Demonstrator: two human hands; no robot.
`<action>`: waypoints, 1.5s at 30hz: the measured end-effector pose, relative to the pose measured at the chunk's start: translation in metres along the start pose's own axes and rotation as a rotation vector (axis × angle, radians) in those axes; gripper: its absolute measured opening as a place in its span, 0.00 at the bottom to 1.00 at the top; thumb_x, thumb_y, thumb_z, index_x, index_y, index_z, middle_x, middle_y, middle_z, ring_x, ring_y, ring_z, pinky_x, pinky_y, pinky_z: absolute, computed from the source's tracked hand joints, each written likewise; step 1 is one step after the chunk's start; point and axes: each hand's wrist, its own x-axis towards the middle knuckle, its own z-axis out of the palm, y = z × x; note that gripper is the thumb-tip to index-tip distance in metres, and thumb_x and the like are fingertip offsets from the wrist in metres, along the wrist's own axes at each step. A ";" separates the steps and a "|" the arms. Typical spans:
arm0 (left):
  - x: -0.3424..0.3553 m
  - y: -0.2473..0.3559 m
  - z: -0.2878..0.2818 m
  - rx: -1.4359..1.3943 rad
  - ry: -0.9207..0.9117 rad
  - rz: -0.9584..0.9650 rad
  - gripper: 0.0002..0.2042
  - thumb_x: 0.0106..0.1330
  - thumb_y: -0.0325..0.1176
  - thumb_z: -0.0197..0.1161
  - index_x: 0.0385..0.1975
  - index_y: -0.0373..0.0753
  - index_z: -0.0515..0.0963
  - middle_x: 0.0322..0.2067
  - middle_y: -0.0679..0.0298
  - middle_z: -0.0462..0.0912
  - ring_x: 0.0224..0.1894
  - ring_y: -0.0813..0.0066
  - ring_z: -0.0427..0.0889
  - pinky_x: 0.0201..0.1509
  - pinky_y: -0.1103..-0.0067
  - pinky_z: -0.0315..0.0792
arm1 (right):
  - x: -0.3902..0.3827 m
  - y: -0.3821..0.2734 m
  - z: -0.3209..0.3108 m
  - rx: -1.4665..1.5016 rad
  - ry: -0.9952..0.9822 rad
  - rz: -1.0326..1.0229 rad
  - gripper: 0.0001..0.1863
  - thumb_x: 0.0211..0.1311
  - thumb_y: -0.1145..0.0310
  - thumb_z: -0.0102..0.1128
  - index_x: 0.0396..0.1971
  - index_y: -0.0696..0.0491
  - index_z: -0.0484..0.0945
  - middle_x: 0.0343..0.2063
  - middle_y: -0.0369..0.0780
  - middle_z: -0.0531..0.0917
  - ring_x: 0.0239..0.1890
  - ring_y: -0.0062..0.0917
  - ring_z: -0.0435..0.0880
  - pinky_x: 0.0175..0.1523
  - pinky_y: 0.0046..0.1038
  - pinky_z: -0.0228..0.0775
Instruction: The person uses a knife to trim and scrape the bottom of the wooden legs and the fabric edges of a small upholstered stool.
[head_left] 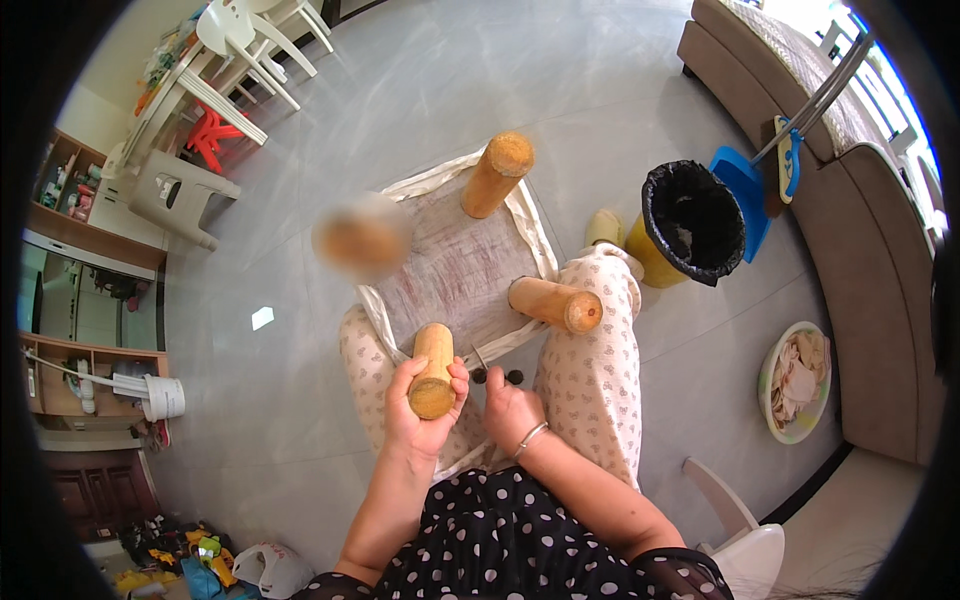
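Observation:
An upturned stool or small table (440,265) lies across my knees, its bare underside facing up and pale cloth folded round its edge. Round wooden legs stick up from it: a far leg (497,175), a right leg (556,304) and a near leg (434,370). A blurred patch covers a brown round shape at the far left corner. My left hand (428,400) is wrapped round the near leg. My right hand (514,412) is closed beside the near edge. Just beyond its fingers show a thin metal piece and dark round knobs (515,377); what it grips is unclear.
To the right stands a yellow bin (657,262) with a black liner, near a blue dustpan (742,200) and a brown sofa (870,290). A basin of cloths (797,382) sits on the floor. A grey stool (180,197) and white chairs (240,40) are far left.

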 end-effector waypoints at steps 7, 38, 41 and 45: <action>-0.001 0.003 0.002 0.001 0.036 -0.027 0.24 0.56 0.33 0.61 0.46 0.24 0.63 0.37 0.52 0.70 0.36 0.67 0.74 0.38 0.77 0.75 | 0.006 0.008 0.007 0.015 0.141 0.071 0.13 0.51 0.77 0.52 0.37 0.59 0.62 0.17 0.49 0.79 0.19 0.40 0.82 0.23 0.38 0.74; -0.002 0.001 0.001 0.032 0.017 0.000 0.24 0.57 0.34 0.60 0.48 0.25 0.62 0.38 0.52 0.70 0.37 0.67 0.74 0.38 0.77 0.75 | 0.018 0.013 -0.010 0.175 0.293 0.047 0.10 0.57 0.72 0.49 0.35 0.58 0.63 0.16 0.50 0.78 0.19 0.43 0.81 0.22 0.38 0.73; 0.000 0.000 -0.002 0.030 -0.002 -0.008 0.24 0.57 0.34 0.59 0.48 0.25 0.62 0.38 0.52 0.70 0.37 0.67 0.74 0.38 0.77 0.75 | 0.011 -0.003 -0.001 -0.143 0.071 -0.058 0.09 0.54 0.72 0.51 0.34 0.57 0.63 0.16 0.47 0.79 0.19 0.42 0.81 0.23 0.37 0.74; 0.001 0.001 -0.004 0.016 0.013 0.007 0.24 0.57 0.34 0.60 0.48 0.25 0.62 0.38 0.52 0.70 0.37 0.67 0.74 0.38 0.77 0.75 | 0.014 -0.003 -0.008 0.011 0.133 -0.050 0.11 0.52 0.74 0.52 0.34 0.58 0.63 0.16 0.49 0.79 0.20 0.43 0.81 0.23 0.38 0.74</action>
